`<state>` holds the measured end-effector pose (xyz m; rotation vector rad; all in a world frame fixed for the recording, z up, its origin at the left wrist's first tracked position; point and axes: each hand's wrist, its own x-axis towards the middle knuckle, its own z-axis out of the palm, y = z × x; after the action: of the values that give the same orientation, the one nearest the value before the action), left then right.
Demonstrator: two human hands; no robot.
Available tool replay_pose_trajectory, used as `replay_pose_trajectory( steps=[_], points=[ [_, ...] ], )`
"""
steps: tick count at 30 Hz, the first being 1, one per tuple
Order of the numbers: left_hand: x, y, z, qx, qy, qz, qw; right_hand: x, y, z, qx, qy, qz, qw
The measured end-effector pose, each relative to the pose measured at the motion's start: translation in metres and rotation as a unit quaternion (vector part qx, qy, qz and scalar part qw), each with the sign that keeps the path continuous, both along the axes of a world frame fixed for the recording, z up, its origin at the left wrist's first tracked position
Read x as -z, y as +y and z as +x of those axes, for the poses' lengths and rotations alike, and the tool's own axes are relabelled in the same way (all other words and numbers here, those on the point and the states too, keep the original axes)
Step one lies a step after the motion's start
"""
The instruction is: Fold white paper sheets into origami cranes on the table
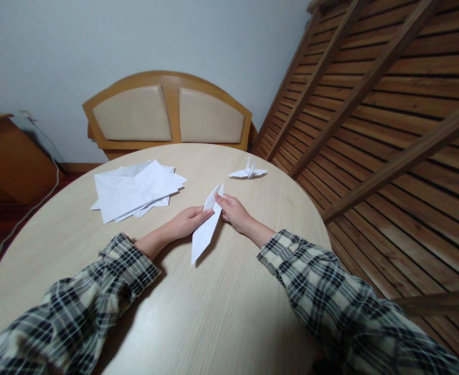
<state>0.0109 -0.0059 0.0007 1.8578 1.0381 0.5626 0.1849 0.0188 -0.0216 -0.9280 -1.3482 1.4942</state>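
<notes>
A long, pointed piece of folded white paper (205,229) is held just above the round wooden table (221,312). My left hand (188,221) pinches its left edge near the upper end. On the other side my right hand (234,211) grips the same upper part with closed fingers. The paper's lower tip points toward me and hangs free. Both forearms wear plaid sleeves and rest on the tabletop.
A loose stack of white paper sheets (136,190) lies at the table's back left. A finished white paper crane (249,171) stands at the back right. Behind the table is a wooden padded chair back (167,112). Slatted wooden panels (389,130) lean at the right.
</notes>
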Motion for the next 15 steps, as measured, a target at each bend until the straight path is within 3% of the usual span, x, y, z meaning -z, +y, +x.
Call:
replay_pose_trajectory(
  steps=[15],
  points=[
    [-0.0079, -0.0007, -0.0052, 0.023, 0.007, -0.039, 0.999, -0.0015, -0.0004, 0.0019, 0.020, 0.041, -0.023, 0.999]
  ],
)
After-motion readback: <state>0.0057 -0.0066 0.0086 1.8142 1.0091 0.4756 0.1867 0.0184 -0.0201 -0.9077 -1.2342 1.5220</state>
